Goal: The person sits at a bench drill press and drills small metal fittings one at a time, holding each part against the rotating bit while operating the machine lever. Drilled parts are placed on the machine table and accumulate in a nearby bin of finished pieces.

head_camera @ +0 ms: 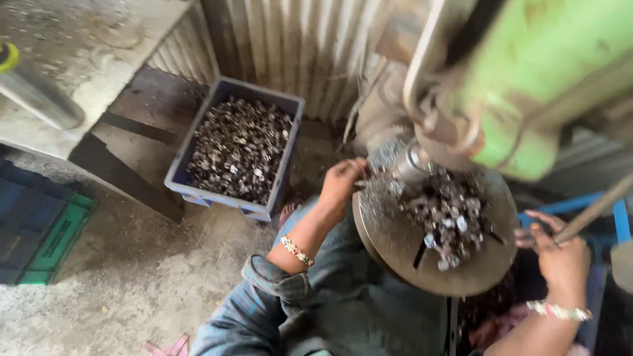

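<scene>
The left hand point(341, 181) pinches at small metal parts point(443, 214) on the round steel machine table point(395, 244). The right hand point(560, 257) grips a grey metal lever point(593, 211)

I see no labels, signs or screens near my fingers point(356, 173). Well left of them sits a blue plastic crate point(198, 142), possibly packaging, holding small metal parts point(239, 148).

blue crate of metal parts point(237, 148), green crate point(49, 244), corrugated wall point(297, 46)
</scene>
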Motion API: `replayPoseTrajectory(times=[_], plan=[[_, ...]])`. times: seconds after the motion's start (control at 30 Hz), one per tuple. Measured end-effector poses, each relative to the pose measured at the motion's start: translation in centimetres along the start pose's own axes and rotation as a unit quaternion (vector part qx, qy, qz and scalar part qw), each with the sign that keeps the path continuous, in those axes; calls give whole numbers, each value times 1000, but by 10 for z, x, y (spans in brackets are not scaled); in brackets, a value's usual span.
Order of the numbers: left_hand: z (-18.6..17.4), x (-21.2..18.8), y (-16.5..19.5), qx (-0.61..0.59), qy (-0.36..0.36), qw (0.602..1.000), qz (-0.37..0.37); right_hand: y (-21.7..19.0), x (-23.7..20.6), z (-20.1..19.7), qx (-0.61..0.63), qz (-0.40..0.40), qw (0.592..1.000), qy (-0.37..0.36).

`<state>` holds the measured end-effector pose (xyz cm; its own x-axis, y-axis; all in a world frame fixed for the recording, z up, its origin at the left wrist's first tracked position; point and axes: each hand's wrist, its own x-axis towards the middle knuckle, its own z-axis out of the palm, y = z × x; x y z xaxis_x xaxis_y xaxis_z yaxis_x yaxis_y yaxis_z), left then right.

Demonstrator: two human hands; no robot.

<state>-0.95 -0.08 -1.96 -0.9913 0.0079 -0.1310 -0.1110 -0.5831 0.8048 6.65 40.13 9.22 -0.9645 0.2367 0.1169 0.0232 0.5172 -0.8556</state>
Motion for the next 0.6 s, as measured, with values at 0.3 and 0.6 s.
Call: replayPoseTrajectory(times=[0.3,0.6], plan=[[6,2,-16,-155,-6,988,6,47,-9,11,52,-44,992,110],[-46,24,47,-277,184,934,134,81,14,8,405,-128,905,17]])
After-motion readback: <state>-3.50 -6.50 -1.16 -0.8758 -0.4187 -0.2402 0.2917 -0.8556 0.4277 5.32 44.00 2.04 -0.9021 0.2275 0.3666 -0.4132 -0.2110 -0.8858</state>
